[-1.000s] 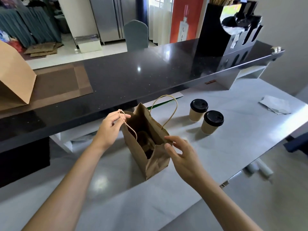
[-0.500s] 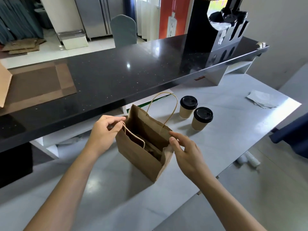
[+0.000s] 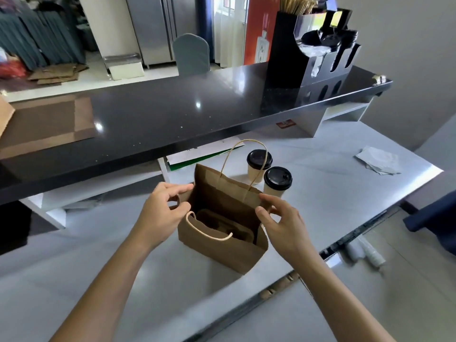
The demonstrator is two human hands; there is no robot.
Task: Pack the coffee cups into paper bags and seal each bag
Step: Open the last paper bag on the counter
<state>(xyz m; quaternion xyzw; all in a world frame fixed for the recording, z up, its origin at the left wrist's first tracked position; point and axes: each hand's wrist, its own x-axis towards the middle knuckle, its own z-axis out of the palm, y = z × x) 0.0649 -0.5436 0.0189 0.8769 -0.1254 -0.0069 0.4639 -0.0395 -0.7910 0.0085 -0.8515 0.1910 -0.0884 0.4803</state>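
Since a second ago I've spread the brown paper bag (image 3: 223,245) wider; my left hand (image 3: 161,213) and right hand (image 3: 281,225) each pinch its rim. Two black-lidded paper coffee cups (image 3: 277,181) wait behind on the grey worktop (image 3: 333,193). Probably a cardboard tray inside; overpulling could tear the rim.

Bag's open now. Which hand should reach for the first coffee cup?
Right, probably. The right hand pinches the brown paper bag's rim on the side nearest the two black-lidded paper cups, just beyond it. The left hand grips the opposite rim and can steady the bag.
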